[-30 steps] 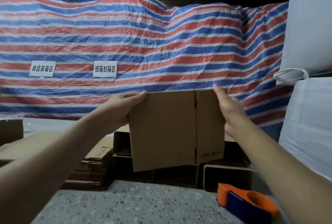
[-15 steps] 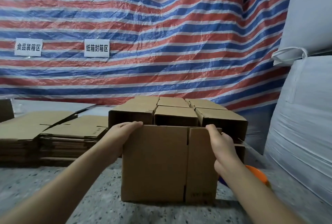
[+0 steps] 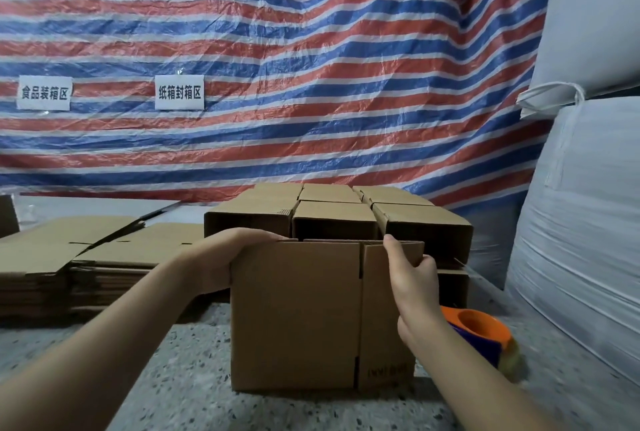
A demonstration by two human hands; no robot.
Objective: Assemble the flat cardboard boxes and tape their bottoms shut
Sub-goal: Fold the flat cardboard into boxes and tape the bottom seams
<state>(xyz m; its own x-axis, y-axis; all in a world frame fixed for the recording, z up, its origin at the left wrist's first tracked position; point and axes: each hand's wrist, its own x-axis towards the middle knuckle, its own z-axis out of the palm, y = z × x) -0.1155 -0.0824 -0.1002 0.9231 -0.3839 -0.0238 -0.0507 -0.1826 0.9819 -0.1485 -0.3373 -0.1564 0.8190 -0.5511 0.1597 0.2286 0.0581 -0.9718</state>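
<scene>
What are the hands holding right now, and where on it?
Both hold the cardboard box by its top edge: the left hand at the left corner, the right hand near the right corner.

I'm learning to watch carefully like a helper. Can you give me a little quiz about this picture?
1. True or false: both hands hold the brown cardboard box by its top edge.
2. Which hand is nearer the orange and blue tape dispenser?
3. What lies left of the box: A) stack of flat cardboard sheets, B) a bucket?

Key: 1 true, the left hand and the right hand grip it. 2 right. 3 A.
</scene>
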